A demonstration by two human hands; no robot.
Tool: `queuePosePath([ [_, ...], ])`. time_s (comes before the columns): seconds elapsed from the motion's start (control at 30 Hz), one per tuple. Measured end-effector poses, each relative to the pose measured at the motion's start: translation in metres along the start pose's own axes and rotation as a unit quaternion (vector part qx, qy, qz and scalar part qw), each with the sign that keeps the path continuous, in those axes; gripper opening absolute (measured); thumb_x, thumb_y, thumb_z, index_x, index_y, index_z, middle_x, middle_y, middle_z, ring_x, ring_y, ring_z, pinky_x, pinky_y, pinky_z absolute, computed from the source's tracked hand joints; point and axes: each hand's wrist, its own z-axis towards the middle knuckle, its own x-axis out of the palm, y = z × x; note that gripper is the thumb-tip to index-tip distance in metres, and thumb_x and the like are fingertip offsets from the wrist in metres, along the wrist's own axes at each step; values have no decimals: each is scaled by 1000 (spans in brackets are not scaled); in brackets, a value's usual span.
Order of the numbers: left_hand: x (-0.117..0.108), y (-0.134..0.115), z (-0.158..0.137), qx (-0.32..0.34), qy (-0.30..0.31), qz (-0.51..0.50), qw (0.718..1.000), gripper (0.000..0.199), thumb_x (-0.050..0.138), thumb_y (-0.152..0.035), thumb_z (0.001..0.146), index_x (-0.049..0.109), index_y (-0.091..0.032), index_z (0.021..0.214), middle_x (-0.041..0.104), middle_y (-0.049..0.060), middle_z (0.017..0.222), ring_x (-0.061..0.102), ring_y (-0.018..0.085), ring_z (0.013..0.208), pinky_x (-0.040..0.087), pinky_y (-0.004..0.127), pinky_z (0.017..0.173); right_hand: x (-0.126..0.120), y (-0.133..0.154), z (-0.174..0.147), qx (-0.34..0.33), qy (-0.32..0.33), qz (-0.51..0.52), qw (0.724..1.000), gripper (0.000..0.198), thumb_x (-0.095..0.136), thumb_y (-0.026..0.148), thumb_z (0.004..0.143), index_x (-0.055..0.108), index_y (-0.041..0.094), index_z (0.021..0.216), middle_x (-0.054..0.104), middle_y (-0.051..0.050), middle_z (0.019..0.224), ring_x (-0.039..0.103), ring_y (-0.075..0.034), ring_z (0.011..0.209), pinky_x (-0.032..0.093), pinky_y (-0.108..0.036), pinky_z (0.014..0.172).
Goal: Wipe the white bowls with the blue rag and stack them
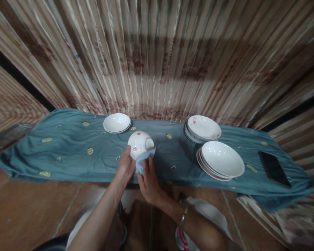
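Over the front half of the table I hold a white bowl (139,143) tilted so that its underside and foot ring face up; small red marks show on it. My left hand (126,164) grips the bowl's left edge. Under my right hand (148,179) a light blue cloth (141,164) is pressed against the bowl's lower right side, near the foot ring. The fingers of that hand are bent over the cloth. A bracelet sits on my right wrist.
White bowls (117,123) stand stacked behind to the left. On the right are a stack of flower-patterned plates (204,127) and a stack of bowls (222,158). A black phone (274,168) lies farther right on the teal tablecloth (70,150). A pleated curtain (151,62) hangs behind.
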Motion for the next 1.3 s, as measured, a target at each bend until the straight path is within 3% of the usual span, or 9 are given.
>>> queuePosePath([
  [0.13,-4,1,1,-1,11,28,1000,20,65,-25,84,69,-7,92,75,10,78,71,19,71,57,29,77,-5,2,7,-56,5,-36,998,75,40,12,91,4,23,155,15,-14,162,13,-30,150,31,-55,117],
  [0.3,0,1,-5,33,10,38,999,13,74,-23,74,67,-12,75,67,0,61,60,10,52,50,19,57,-18,2,25,-111,13,-109,988,59,38,10,93,26,11,151,37,-18,153,22,-28,148,32,-52,116],
  [0.5,7,-1,-12,35,36,37,998,16,80,-23,65,68,-13,70,68,-1,62,59,8,54,49,18,59,-34,3,46,-127,-13,-164,978,47,35,14,97,41,12,144,44,-15,150,28,-24,146,24,-50,118],
  [0.7,4,2,-12,31,68,55,996,27,82,-31,63,69,-13,78,71,2,67,67,16,66,52,26,70,-46,1,63,-72,-21,-128,989,46,36,23,98,44,13,142,44,-15,150,32,-25,144,22,-52,119],
  [1.0,3,6,-12,43,84,52,994,35,84,-35,60,72,-10,82,74,8,73,71,24,86,52,33,84,-57,-16,79,26,-71,16,997,51,29,34,99,43,13,144,47,-14,148,39,-22,141,30,-44,118],
  [1.17,3,7,-10,42,68,32,996,28,82,-30,65,72,-10,82,75,8,76,71,21,79,53,32,84,-58,-27,80,97,-81,78,989,55,28,38,97,47,10,141,52,-16,144,46,-24,136,34,-41,115],
  [1.3,2,7,-6,41,43,15,998,17,77,-24,72,72,-11,81,76,8,79,71,18,77,53,29,84,-57,-35,79,97,-74,77,990,51,29,35,96,50,14,138,57,-14,138,51,-26,130,38,-43,112],
])
